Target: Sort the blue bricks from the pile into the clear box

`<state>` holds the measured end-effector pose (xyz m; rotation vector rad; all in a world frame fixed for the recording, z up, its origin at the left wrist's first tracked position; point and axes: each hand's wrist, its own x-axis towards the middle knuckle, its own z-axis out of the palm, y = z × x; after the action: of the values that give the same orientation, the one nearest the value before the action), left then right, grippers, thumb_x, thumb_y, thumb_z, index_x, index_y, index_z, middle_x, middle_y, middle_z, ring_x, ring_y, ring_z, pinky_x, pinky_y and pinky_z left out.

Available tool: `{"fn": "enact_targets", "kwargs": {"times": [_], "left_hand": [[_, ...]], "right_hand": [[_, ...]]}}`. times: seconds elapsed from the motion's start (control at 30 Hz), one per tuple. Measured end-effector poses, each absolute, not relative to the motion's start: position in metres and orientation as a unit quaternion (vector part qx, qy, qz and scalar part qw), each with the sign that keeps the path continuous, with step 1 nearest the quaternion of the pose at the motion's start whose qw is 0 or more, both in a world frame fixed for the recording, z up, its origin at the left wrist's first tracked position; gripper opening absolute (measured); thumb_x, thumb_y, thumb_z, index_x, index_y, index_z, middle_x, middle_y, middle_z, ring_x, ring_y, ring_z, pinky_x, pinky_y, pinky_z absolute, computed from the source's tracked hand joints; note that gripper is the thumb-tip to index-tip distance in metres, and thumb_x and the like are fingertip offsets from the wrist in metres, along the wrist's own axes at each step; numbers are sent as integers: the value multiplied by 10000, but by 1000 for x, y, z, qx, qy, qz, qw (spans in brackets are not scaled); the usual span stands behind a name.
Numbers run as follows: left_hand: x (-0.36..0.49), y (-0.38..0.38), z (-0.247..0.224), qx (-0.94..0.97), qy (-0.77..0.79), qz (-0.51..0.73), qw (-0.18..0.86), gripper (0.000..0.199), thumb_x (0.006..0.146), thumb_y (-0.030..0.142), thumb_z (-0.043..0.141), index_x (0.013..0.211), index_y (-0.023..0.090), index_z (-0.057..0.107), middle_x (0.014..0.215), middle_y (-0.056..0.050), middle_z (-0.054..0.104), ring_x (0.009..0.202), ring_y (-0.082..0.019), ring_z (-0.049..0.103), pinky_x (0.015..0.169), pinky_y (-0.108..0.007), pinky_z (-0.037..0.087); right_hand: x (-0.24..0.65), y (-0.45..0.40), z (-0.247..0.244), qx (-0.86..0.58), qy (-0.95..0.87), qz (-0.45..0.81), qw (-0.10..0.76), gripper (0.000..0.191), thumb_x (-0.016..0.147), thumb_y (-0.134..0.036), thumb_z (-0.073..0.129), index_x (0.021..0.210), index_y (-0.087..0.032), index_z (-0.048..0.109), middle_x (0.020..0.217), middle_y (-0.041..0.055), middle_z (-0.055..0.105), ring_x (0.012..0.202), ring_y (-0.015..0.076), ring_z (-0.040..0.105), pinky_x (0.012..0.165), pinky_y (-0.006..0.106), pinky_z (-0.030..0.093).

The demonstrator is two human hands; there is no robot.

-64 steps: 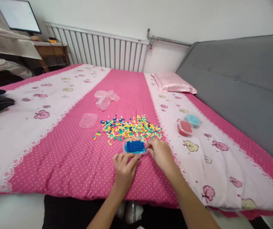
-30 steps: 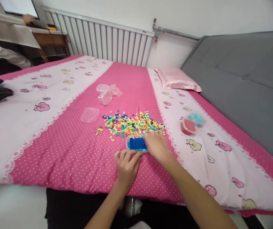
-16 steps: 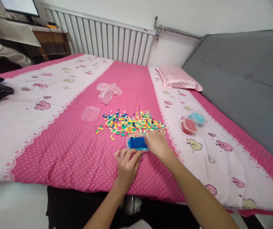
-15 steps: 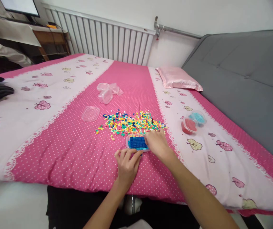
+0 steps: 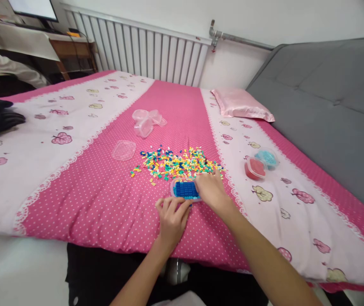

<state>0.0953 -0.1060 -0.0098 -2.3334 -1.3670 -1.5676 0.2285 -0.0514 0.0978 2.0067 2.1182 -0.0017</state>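
A small clear plastic container (image 5: 172, 185) stands on the bed right in front of me. Inside it, dark blue toy bricks (image 5: 186, 190) form a neat block, with lighter blue around it. My left hand (image 5: 171, 219) rests at the near side of the container, fingers spread and bent, its thumb at the rim. Over the container's right end, my right hand (image 5: 212, 191) is closed with the fingers curled down; whatever they grip is hidden. Just beyond lies a spread of small loose bricks (image 5: 175, 163) in yellow, green, blue, white and pink.
A clear lid (image 5: 123, 150) and several empty-looking clear containers (image 5: 144, 127) lie left and beyond. On the right are tubs with red (image 5: 255, 168) and light blue (image 5: 267, 158) contents. A pink pillow (image 5: 242, 104) lies against the grey headboard (image 5: 328, 80). A dark glove-like thing (image 5: 0, 119) is far left.
The whole view has shifted slightly, so everything appears a little further right. Both hands keep nearly the same places at the container.
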Motion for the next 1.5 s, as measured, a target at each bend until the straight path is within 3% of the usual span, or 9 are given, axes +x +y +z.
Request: {"fn": "enact_targets", "kwargs": {"times": [0.33,0.5,0.67,0.77,0.8,0.87,1.07,1.23,1.5], "left_hand": [[95,-106,-10,-746,-439,-500,10,158,957,213,598,980,245,751,887,-29,720,881,-188,572,907,-386,311],[95,-106,-11,-747,-444,-494,13,172,963,225,589,990,257,755,896,-33,723,888,-188,578,911,-389,316],[94,-105,-11,-745,-441,-500,4,180,964,216,583,1019,253,750,900,-34,717,884,-187,577,911,-384,325],[92,-106,-12,-743,-442,-503,0,216,965,192,564,1058,257,747,910,-36,712,882,-181,581,902,-377,337],[92,-106,-13,-744,-440,-503,-1,234,967,183,551,1072,260,746,914,-39,712,883,-180,581,893,-372,343],[91,-106,-13,-747,-431,-507,0,263,972,170,524,1086,259,743,914,-46,713,884,-181,579,873,-365,358],[92,-107,-10,-756,-387,-528,-3,238,957,160,521,1041,225,734,888,-44,737,856,-180,584,843,-361,381],[92,-108,-8,-779,-350,-520,11,212,963,182,558,1043,252,742,861,-28,729,828,-168,567,834,-354,362],[95,-108,-10,-796,-372,-474,50,229,946,259,614,1142,254,732,887,-60,686,873,-196,562,875,-360,357]], "right_hand": [[231,-51,99,694,714,-2,96,305,943,-98,442,942,-140,744,915,162,768,939,259,710,955,431,286],[231,-50,99,695,716,-17,69,279,914,-76,474,851,-134,740,872,165,763,893,259,710,959,440,277],[247,-57,111,682,728,-61,1,134,875,-127,608,824,-195,712,843,47,756,876,192,690,925,353,341],[257,-78,110,650,746,-104,-98,107,932,-184,577,945,-226,674,966,-3,735,887,126,666,851,251,413],[257,-88,105,629,742,-142,-187,104,936,-178,566,930,-212,664,963,10,724,876,130,660,846,244,433],[253,-110,90,596,704,-207,-327,115,946,-204,544,937,-215,657,974,32,710,919,166,655,865,275,468],[219,-153,25,558,565,-284,-537,110,936,-275,583,1020,-229,636,1042,57,682,1019,201,647,952,355,500],[202,-156,0,560,450,-316,-620,127,921,-304,605,1022,-228,593,1015,51,669,990,196,655,928,362,521],[205,-154,-22,552,385,-317,-668,191,903,-404,634,937,-220,596,913,42,668,890,193,664,847,340,547]]}}
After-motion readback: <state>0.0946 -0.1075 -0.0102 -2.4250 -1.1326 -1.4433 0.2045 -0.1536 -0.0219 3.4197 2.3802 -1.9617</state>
